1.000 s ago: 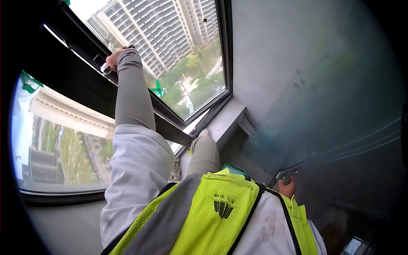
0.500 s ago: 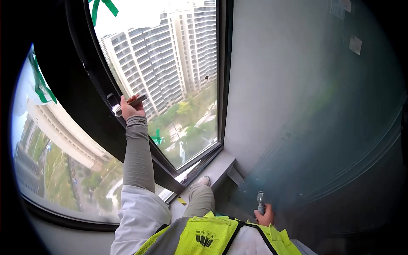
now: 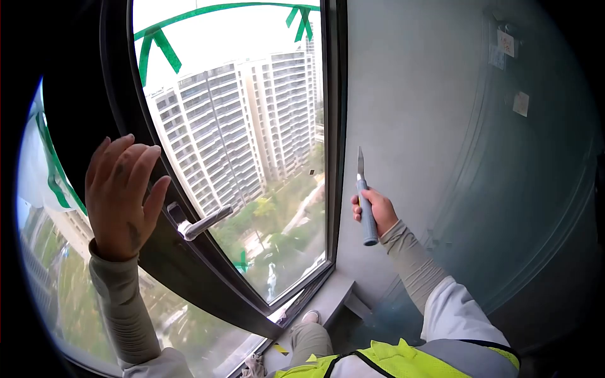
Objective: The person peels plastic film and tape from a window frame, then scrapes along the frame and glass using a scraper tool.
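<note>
My left hand [image 3: 123, 195] is raised against the dark window frame, its fingers stretched out and nothing held in them. Whether its palm touches the frame is hidden. Just right of that hand, the metal window handle [image 3: 209, 222] sticks out toward the glass. My right hand [image 3: 378, 213] is closed around the grey handle of a scraper [image 3: 365, 217]. The scraper points upward, its narrow metal blade seen nearly edge-on, in front of the grey wall.
Green tape [image 3: 220, 9] runs along the top of the window pane [image 3: 233, 126], with high buildings outside. A grey wall [image 3: 403, 94] with small paper notes [image 3: 520, 104] stands on the right. My shoe [image 3: 311, 317] rests by the sill ledge [image 3: 337, 296].
My left hand has let go of the window handle and moved left and up, opening. My right hand has risen from low down with the scraper. The view has tilted slightly upward.
</note>
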A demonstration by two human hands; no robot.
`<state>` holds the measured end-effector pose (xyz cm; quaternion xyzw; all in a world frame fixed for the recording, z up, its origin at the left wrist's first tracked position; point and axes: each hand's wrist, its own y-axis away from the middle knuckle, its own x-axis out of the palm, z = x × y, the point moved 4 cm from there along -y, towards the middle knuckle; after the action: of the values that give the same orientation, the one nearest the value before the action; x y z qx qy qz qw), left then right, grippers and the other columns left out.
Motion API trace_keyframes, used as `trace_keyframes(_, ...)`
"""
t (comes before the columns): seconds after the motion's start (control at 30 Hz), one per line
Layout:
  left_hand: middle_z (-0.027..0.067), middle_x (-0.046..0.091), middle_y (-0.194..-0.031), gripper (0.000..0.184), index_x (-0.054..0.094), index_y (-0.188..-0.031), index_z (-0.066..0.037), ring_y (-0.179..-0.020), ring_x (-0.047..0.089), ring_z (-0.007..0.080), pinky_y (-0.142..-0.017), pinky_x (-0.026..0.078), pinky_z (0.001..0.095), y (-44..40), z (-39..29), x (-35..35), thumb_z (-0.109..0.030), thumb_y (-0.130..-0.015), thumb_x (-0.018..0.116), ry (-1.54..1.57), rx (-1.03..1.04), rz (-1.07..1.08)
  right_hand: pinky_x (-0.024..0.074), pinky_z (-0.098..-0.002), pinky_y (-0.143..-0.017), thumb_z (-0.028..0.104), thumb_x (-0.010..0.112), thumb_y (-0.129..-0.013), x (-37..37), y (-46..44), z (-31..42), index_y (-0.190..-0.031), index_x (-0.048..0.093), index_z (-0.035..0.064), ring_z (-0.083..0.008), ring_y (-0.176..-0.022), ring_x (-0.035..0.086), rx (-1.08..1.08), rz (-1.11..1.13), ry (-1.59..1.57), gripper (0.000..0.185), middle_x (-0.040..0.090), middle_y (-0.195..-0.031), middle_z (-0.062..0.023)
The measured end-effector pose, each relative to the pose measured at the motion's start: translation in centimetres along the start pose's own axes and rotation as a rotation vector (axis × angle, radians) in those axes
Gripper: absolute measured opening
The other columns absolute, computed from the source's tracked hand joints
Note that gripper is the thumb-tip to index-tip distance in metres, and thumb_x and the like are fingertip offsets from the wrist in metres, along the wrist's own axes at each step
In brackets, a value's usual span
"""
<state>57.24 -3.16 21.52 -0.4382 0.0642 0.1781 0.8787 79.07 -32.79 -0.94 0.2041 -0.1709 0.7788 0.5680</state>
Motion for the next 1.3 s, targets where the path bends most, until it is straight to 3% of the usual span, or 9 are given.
trace_keyframes(0.33, 0.0091, 0.054, -0.063, 0.024, 0.053, -0.064, -0.004, -0.089, 0.057, 0.0269, -0.102, 0.032, 0.0460, -0.9, 3.9, 2.5, -0.021, -0.078, 0.062, -0.005, 0.196, 0.109, 0.0506, -0.0308, -0.056, 0.017, 0.050, -0.088, 7.8, -11.0, 7.1, -0.097, 0.042, 0.0013, -0.0166, -0.062, 0.053, -0.311, -0.096, -0.023, 0.020, 0.051, -0.077, -0.0083)
trace_keyframes(0.43, 0.0073, 0.058, -0.067, 0.017, 0.058, -0.069, -0.004, -0.081, 0.058, 0.0246, -0.080, 0.044, 0.0358, -1.0, 3.9, 2.3, -0.017, -0.079, 0.063, -0.055, 0.398, 0.111, 0.0450, -0.0249, -0.052, 0.018, 0.050, -0.088, 6.0, -7.2, 1.3, -0.109, 0.043, 0.0048, -0.0104, -0.059, 0.050, -0.307, 0.049, 0.123, 0.025, 0.050, -0.075, -0.0037)
trace_keyframes(0.57, 0.0086, 0.064, -0.079, 0.018, 0.062, -0.076, -0.004, -0.089, 0.059, 0.0261, -0.087, 0.042, 0.0371, -0.6, 4.4, 3.2, -0.017, -0.086, 0.054, -0.178, 0.457, 0.306, 0.0424, -0.0220, -0.048, 0.016, 0.048, -0.089, -0.6, -1.3, -10.9, -0.124, 0.034, 0.0035, -0.0080, -0.056, 0.047, -0.116, 0.025, 0.334, 0.039, 0.049, -0.074, -0.0027)
trace_keyframes(0.67, 0.0062, 0.058, -0.065, 0.018, 0.060, -0.067, -0.004, -0.066, 0.058, 0.0221, -0.062, 0.045, 0.0292, -1.3, 4.2, 3.4, -0.017, -0.077, 0.066, -0.157, 0.477, 0.312, 0.0431, -0.0228, -0.047, 0.011, 0.049, -0.088, -5.3, 3.8, -19.9, -0.125, 0.033, 0.0029, -0.0086, -0.052, 0.047, 0.158, -0.110, 0.288, 0.041, 0.049, -0.073, -0.0037)
trace_keyframes(0.9, 0.0068, 0.062, -0.068, 0.029, 0.060, -0.066, -0.006, -0.073, 0.061, 0.0229, -0.095, 0.037, 0.0413, -1.3, 5.0, 3.4, -0.024, -0.087, 0.052, -0.309, 0.460, 0.423, 0.0405, -0.0261, -0.040, 0.005, 0.059, -0.077, -10.0, 13.2, -29.6, -0.089, 0.043, 0.0037, -0.0114, -0.043, 0.047, 0.497, -0.124, 0.427, 0.021, 0.048, -0.066, -0.0041)
trace_keyframes(1.13, 0.0090, 0.062, -0.074, 0.025, 0.062, -0.084, -0.003, -0.072, 0.061, 0.0207, -0.063, 0.048, 0.0272, -0.2, 7.9, 3.7, -0.025, -0.089, 0.052, -0.338, 0.342, 0.557, 0.0425, -0.0240, -0.047, 0.005, 0.056, -0.080, -8.7, 11.4, -26.5, -0.087, 0.045, 0.0050, -0.0099, -0.051, 0.049, 0.314, -0.157, 0.337, 0.013, 0.048, -0.068, -0.0019)
trace_keyframes(1.17, 0.0073, 0.065, -0.084, 0.026, 0.062, -0.099, -0.006, -0.078, 0.064, 0.0200, -0.065, 0.049, 0.0270, 1.3, 10.6, 4.1, -0.027, -0.091, 0.048, -0.259, 0.231, 0.577, 0.0421, -0.0235, -0.049, 0.005, 0.058, -0.080, -8.6, 11.2, -25.5, -0.088, 0.046, 0.0044, -0.0095, -0.053, 0.048, 0.260, -0.160, 0.360, 0.014, 0.048, -0.069, -0.0017)
trace_keyframes(1.23, 0.0121, 0.060, -0.102, 0.030, 0.053, -0.114, -0.005, -0.095, 0.060, 0.0213, -0.083, 0.049, 0.0311, 3.0, 13.1, 6.2, -0.025, -0.093, 0.045, -0.150, 0.539, 0.568, 0.0411, -0.0233, -0.051, 0.006, 0.059, -0.079, -9.3, 11.1, -23.6, -0.090, 0.050, 0.0039, -0.0083, -0.054, 0.047, 0.104, -0.177, 0.518, 0.015, 0.050, -0.070, -0.0006)
trace_keyframes(1.3, 0.0060, 0.046, -0.045, 0.055, 0.050, -0.043, -0.008, -0.045, 0.044, 0.0242, -0.047, 0.032, 0.0379, -0.9, 4.1, 4.7, -0.040, -0.088, 0.049, -0.320, 0.561, 0.329, 0.0410, -0.0233, -0.051, 0.005, 0.058, -0.081, -10.1, 12.1, -21.6, -0.088, 0.048, 0.0053, -0.0080, -0.055, 0.046, 0.109, -0.228, 0.558, 0.012, 0.047, -0.071, -0.0002)
